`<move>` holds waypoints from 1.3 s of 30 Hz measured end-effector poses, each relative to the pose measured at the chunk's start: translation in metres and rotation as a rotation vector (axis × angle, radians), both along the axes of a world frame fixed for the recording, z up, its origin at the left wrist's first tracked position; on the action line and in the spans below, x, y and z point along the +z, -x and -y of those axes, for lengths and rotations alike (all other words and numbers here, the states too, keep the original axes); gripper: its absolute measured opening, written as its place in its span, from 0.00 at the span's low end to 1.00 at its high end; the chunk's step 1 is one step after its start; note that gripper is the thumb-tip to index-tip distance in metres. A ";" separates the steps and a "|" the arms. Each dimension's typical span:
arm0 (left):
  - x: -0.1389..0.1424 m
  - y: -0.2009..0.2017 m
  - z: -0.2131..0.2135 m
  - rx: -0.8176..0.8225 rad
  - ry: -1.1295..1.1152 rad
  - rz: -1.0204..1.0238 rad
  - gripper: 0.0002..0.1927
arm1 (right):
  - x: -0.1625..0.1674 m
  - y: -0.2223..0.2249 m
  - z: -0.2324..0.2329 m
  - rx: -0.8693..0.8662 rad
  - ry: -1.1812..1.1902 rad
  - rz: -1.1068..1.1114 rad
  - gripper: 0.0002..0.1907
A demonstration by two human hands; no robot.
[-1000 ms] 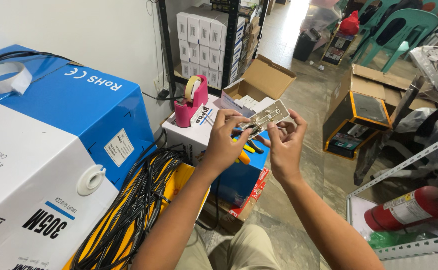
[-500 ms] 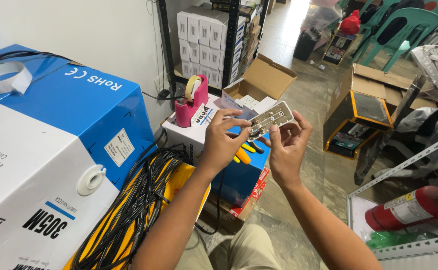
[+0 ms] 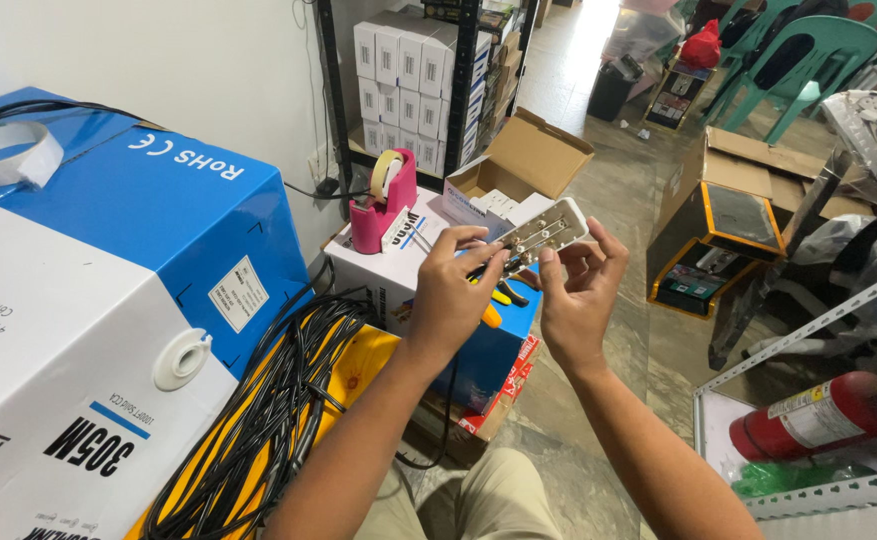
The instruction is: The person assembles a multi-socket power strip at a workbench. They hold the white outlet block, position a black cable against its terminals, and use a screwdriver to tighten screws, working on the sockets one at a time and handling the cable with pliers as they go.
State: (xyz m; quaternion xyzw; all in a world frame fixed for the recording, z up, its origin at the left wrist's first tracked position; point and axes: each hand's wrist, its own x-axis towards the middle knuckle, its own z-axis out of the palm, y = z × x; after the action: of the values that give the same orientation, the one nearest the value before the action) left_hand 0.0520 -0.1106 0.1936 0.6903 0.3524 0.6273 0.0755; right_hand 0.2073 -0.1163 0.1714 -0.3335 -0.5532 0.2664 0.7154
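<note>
Big blue-and-white carton (image 3: 108,300) far left, black cable coil (image 3: 278,410) beside it, pink tape dispenser (image 3: 386,205) behind. Left hand (image 3: 453,295) fingers (image 3: 478,262) pinch the lower-left end of a small pale wall plate (image 3: 543,232), held up mid-frame above the blue box (image 3: 498,350). Right hand (image 3: 578,295) fingers clamp its right side. Red fire extinguisher (image 3: 818,415) lies far right.

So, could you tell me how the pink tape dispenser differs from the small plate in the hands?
The pink tape dispenser stands on a white box, untouched; the small plate is held in the air between the left hand and the right hand. The dispenser is pink and bulky, with a tape roll; the plate is pale, flat and tilted, with metal parts showing.
</note>
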 end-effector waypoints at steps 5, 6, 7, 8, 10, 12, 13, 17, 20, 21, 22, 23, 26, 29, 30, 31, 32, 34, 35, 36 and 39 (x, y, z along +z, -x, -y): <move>0.002 -0.002 0.005 -0.014 0.024 0.041 0.07 | -0.003 0.001 0.001 0.033 -0.005 -0.042 0.31; 0.003 -0.002 0.006 -0.014 0.006 0.057 0.07 | -0.003 0.001 0.001 0.046 0.010 -0.060 0.31; 0.004 -0.002 0.006 -0.015 0.037 0.071 0.06 | -0.003 0.001 0.000 0.042 0.009 -0.060 0.31; 0.004 -0.003 0.007 -0.015 0.070 0.084 0.06 | -0.003 0.001 0.001 0.039 0.010 -0.061 0.30; 0.006 -0.002 0.007 -0.011 0.123 0.110 0.05 | -0.003 0.001 0.002 0.037 0.002 -0.051 0.31; 0.007 -0.002 0.006 -0.002 0.163 0.134 0.04 | -0.003 0.001 0.004 0.040 -0.014 -0.035 0.31; 0.008 -0.002 0.006 -0.017 0.192 0.153 0.04 | -0.003 0.002 0.004 0.040 -0.025 -0.033 0.31; 0.004 0.001 0.002 -0.107 0.296 0.239 0.05 | -0.003 0.001 0.005 0.033 -0.044 -0.022 0.31; -0.002 0.004 -0.004 -0.094 0.270 0.205 0.07 | -0.003 0.000 0.005 0.046 -0.045 -0.025 0.31; -0.005 0.005 -0.007 -0.071 0.245 0.177 0.08 | -0.003 0.000 0.005 0.056 -0.046 -0.028 0.31; -0.007 0.006 -0.010 -0.109 0.280 0.219 0.10 | -0.003 0.000 0.005 0.054 -0.049 -0.019 0.31; -0.009 0.007 -0.014 -0.147 0.315 0.261 0.12 | -0.003 -0.001 0.006 0.052 -0.053 -0.010 0.31; -0.014 0.009 -0.024 -0.380 0.491 0.412 0.20 | -0.001 -0.006 0.003 0.061 -0.010 0.016 0.31; -0.019 0.015 -0.031 -0.588 0.631 0.403 0.23 | 0.003 -0.012 -0.004 0.104 0.068 0.043 0.32; -0.020 0.016 -0.032 -0.644 0.665 0.370 0.23 | 0.003 -0.013 -0.005 0.123 0.095 0.052 0.32; -0.022 0.014 -0.033 -0.638 0.655 0.374 0.23 | 0.003 -0.014 -0.007 0.149 0.095 0.044 0.33; -0.023 0.012 -0.033 -0.632 0.645 0.378 0.22 | 0.003 -0.013 -0.009 0.175 0.095 0.036 0.34; -0.025 0.009 -0.032 -0.622 0.635 0.420 0.22 | 0.003 -0.010 -0.010 0.190 0.082 0.089 0.38; -0.026 0.007 -0.032 -0.618 0.634 0.455 0.22 | 0.001 -0.007 -0.011 0.179 0.069 0.148 0.41; -0.026 0.006 -0.031 -0.617 0.634 0.491 0.22 | 0.000 -0.003 -0.010 0.165 0.058 0.207 0.44; -0.026 0.005 -0.031 -0.689 0.614 0.566 0.21 | -0.006 0.014 -0.006 0.290 0.092 0.138 0.47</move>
State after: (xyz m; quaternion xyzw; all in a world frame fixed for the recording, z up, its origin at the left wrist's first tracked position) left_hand 0.0472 -0.0793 0.1671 0.5162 0.2387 0.5960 0.5669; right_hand 0.1929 -0.1102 0.1651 -0.3001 -0.6305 0.3684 0.6138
